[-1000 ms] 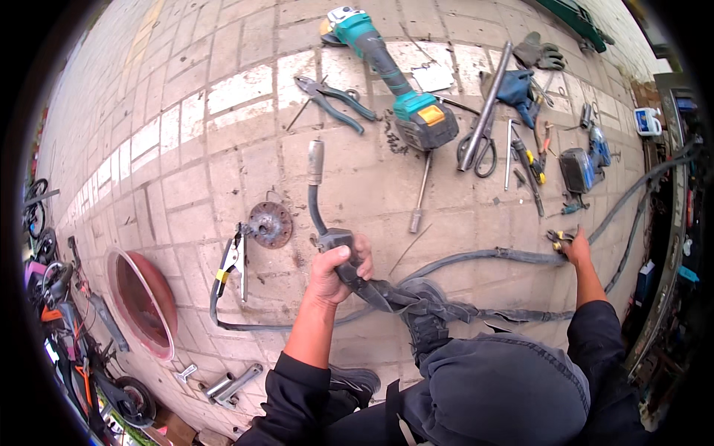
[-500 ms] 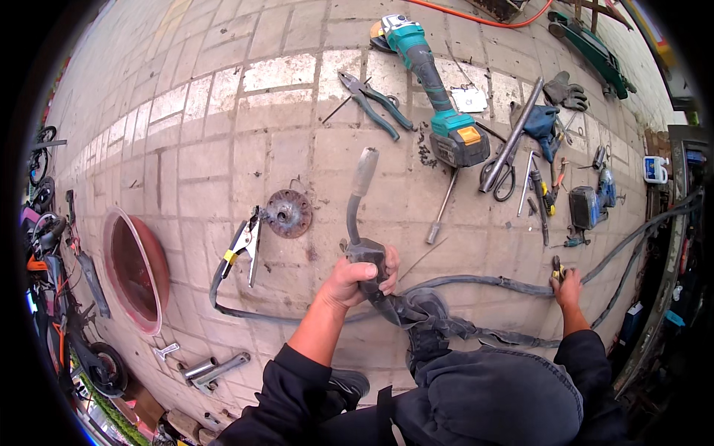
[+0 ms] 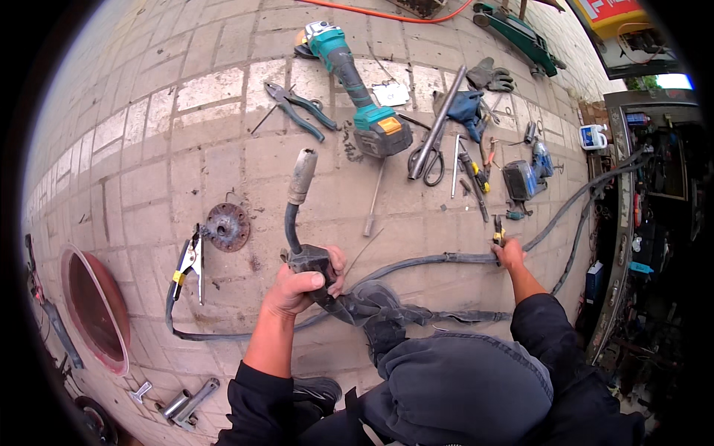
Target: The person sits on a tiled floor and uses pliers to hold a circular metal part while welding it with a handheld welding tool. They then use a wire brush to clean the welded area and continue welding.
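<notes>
My left hand (image 3: 297, 286) grips the black handle of a welding torch (image 3: 299, 201), whose curved neck and metal nozzle point up and away from me. The torch's thick grey cable (image 3: 439, 260) runs right across the paving. My right hand (image 3: 510, 253) is down on that cable, closed on a small yellow-and-black hand tool (image 3: 497, 236); which kind of tool I cannot tell. My dark-clothed knees fill the lower middle of the view.
Tools lie spread on the brick paving: a teal cordless angle grinder (image 3: 355, 85), pliers (image 3: 301, 108), scissors (image 3: 428, 160), a long steel bar (image 3: 440, 115), gloves (image 3: 487, 74), a rusty flange disc (image 3: 227, 227), a clamp (image 3: 190, 260). A red bowl (image 3: 93, 308) sits left. A workbench stands right.
The torch nozzle has tilted from leaning left to leaning right and stands more upright. My right hand stayed on the cable. My head has shifted, so the tools sit lower in view.
</notes>
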The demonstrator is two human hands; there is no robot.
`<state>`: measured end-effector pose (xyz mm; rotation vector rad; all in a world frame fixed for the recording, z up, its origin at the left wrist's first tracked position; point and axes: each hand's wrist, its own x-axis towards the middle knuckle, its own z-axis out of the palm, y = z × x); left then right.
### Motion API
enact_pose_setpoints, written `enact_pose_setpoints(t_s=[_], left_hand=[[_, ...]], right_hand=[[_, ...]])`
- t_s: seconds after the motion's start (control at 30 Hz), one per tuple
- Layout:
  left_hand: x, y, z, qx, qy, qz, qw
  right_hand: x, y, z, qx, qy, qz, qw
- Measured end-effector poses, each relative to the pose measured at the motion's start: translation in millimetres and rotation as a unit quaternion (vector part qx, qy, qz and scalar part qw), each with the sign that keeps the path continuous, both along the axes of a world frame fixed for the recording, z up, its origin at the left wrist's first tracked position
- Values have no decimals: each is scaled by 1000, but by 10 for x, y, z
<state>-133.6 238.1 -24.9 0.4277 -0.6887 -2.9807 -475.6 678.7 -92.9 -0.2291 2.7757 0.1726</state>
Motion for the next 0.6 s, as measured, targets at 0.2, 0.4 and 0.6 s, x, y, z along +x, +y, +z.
enact_pose_setpoints(t_s=[0.2, 0.4, 0.6], left_hand=[[-72, 54, 75, -6, -9, -8, 1000], [-84, 13, 151, -14, -6, -21, 1000], [12, 51, 112, -26, 25, -57, 998]], right_hand=[[-105, -944, 318, -381, 190, 85, 901], [666, -2506, 1633, -506, -205, 131, 827], [752, -3171, 2032, -437, -151, 474, 749]])
